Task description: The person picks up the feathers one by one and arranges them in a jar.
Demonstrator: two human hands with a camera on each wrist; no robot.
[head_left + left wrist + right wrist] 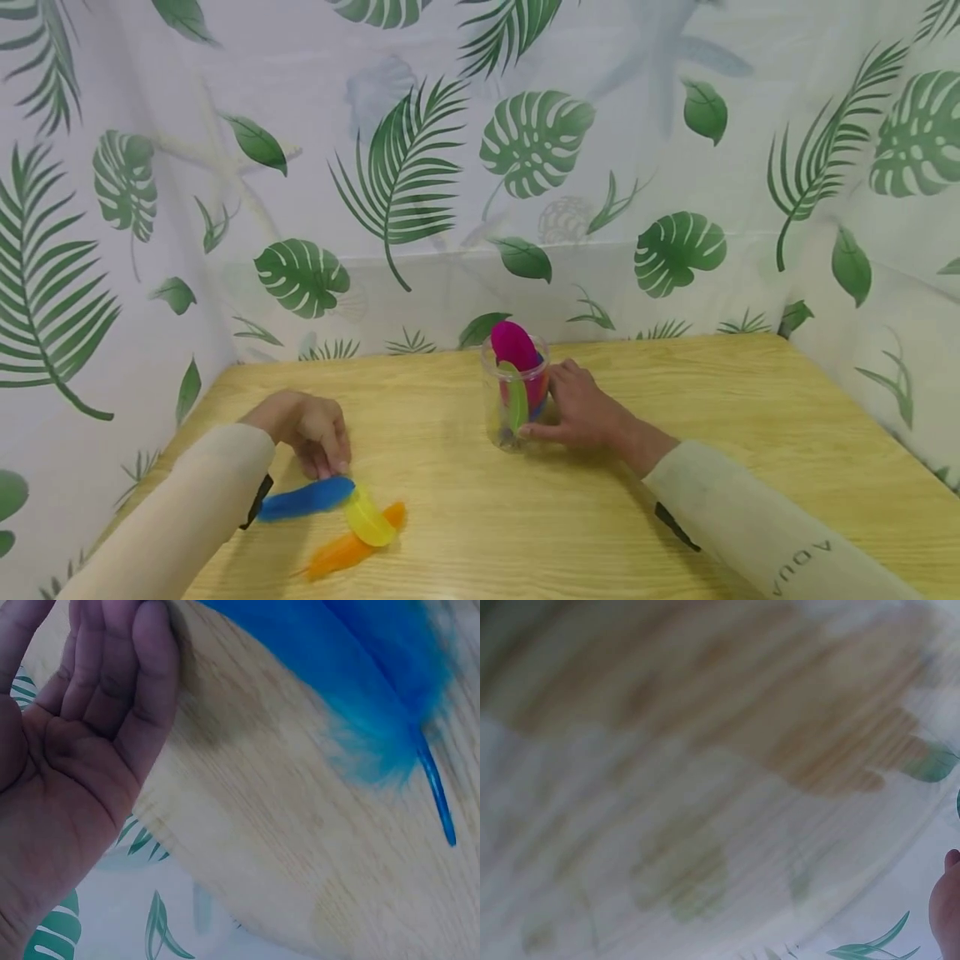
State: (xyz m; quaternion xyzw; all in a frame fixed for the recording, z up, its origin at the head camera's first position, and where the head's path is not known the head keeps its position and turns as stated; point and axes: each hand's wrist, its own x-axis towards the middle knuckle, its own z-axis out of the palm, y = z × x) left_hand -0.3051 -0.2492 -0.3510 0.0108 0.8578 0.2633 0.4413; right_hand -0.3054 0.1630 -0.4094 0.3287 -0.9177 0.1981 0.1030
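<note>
My left hand [327, 460] lies fingers-down on the wooden table [675, 400], its fingertips touching the near end of a blue feather [306, 498]. In the left wrist view the palm [82, 750] shows, with fingers fairly straight beside the blue feather [352, 675]. A yellow feather [369, 517] and an orange feather [351, 547] lie just right of the blue one. My right hand [577, 408] grips a clear jar [512, 408], thumb low at the front and fingers behind. A pink feather [513, 345] and a green feather [517, 398] stand in the jar.
White curtains printed with green leaves [525, 150] close in the table at the back and on both sides. The right wrist view is a blur of tabletop [705, 750] and curtain, with a bit of finger [949, 900] at the lower right edge.
</note>
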